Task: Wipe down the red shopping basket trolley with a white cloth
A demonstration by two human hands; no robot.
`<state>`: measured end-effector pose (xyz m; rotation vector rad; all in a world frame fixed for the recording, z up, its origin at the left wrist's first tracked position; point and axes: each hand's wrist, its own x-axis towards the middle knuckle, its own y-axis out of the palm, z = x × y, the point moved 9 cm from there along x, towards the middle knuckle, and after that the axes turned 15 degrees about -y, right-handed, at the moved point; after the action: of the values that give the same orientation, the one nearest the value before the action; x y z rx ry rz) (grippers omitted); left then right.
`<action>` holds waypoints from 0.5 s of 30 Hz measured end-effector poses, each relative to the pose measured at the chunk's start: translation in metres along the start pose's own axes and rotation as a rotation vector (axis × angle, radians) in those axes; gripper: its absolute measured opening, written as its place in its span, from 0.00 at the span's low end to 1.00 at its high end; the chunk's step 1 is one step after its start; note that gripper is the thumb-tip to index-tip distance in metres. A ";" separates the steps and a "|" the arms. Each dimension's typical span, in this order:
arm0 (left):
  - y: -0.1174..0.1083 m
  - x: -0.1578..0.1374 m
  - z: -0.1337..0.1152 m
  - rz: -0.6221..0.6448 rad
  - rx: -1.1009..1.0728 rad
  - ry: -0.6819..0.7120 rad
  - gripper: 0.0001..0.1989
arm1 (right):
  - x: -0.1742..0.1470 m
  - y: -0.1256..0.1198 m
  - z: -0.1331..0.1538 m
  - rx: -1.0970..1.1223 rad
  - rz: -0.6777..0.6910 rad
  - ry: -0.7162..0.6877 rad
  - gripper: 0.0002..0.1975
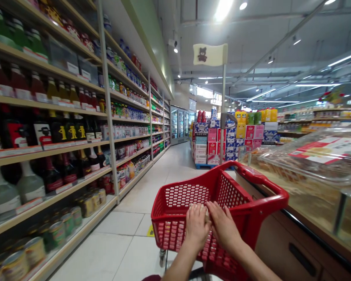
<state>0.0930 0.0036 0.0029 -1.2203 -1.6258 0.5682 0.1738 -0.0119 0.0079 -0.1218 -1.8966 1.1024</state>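
Observation:
My left hand (197, 226) and my right hand (224, 226) are close together above the near side of a red plastic shopping cart (175, 218). The fingers of my left hand curl round a small pale thing (207, 215), mostly hidden, whose kind I cannot make out. My right hand's fingers bend in against its other side, their tips near my left hand. The cart stands turned sideways, its red handle (280, 193) at the right. Its basket has a honeycomb mesh; my hands and the near wall hide part of the inside.
Shelves (67, 146) of bottles and cans line the left side. Along the right runs a counter with clear plastic food boxes (318, 152). Stacked drink cartons (213, 146) and a bear flag (210, 54) stand ahead. A tiled aisle (163, 164) leads to glass-door fridges (178, 121).

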 end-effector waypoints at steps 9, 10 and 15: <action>-0.031 -0.005 0.128 -0.259 0.181 -0.136 0.25 | -0.014 -0.015 -0.009 -0.110 -0.018 0.025 0.31; -0.030 -0.006 0.131 -0.272 0.179 -0.126 0.26 | -0.013 -0.016 -0.008 -0.111 -0.026 0.050 0.30; 0.000 -0.011 0.069 -0.266 0.070 0.230 0.25 | -0.014 -0.013 -0.005 -0.092 0.019 0.075 0.29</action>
<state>0.0313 0.0065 -0.0295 -0.9605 -1.5268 0.3021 0.1904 -0.0233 0.0091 -0.2298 -1.8824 1.0100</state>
